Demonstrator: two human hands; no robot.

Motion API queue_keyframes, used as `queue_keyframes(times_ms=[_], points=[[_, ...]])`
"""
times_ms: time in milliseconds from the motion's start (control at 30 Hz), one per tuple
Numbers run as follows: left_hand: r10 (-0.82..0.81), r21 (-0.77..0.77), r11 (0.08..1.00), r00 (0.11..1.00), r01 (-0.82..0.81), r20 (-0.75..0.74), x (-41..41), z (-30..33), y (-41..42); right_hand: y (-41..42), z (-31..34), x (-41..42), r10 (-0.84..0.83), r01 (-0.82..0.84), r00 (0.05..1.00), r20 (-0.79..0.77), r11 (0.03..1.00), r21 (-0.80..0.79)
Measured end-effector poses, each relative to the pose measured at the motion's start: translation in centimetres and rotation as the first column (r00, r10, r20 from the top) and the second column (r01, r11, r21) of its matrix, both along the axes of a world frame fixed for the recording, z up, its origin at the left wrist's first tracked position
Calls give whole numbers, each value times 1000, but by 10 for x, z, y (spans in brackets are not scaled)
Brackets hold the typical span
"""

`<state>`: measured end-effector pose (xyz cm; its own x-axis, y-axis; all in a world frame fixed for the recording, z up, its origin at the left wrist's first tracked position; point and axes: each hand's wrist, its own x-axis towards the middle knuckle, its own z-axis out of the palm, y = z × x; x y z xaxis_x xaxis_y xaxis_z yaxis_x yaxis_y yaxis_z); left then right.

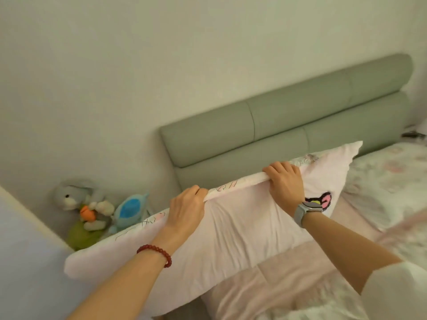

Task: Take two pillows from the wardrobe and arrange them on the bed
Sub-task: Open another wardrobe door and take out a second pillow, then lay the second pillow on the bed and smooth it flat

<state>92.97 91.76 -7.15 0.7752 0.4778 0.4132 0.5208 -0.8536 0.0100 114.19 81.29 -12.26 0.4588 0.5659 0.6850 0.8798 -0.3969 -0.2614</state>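
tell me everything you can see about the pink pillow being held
The pink pillow is a long, soft, wrinkled fabric cushion with line drawings along its upper edge and a cartoon patch near its right end. Held tilted, right end higher, in front of the green headboard, over the bed's edge. The left hand and right hand both grip its top edge, fingers curled over.

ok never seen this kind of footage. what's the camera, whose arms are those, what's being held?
There is one picture, from a wide-angle camera worn on a person's head, looking forward and down. No robot: these are the person's own arms. The left hand, bead bracelet on its wrist, and the right hand, watch on its wrist, both grip the top edge of a pink pillow, holding it over the bed near the green headboard. Plush toys sit by the wall at the left.
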Motion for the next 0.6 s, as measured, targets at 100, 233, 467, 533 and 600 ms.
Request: queue_keyframes(times_ms=[100, 233, 467, 533, 600], points=[[-100, -55, 993, 995, 100, -2, 48, -29, 13, -18, -21, 30, -129, 127, 992, -10, 987, -96], [-216, -159, 963, 976, 218, 30, 119, -76, 49, -15, -53, 76, -300, 288, 954, -24, 933, -214], [-239, -324, 905, 959, 276, 151, 229, -104, 133, 58, -59, 165, -447, 406, 889, -96, 869, -284], [-267, -338, 881, 937, 332, 225, 247, -102, 141, 71, -53, 182, -445, 404, 883, -148, 882, -241], [-329, -328, 858, 913, 395, 240, 256, -109, 140, 74, -58, 189, -467, 435, 859, -208, 882, -182]])
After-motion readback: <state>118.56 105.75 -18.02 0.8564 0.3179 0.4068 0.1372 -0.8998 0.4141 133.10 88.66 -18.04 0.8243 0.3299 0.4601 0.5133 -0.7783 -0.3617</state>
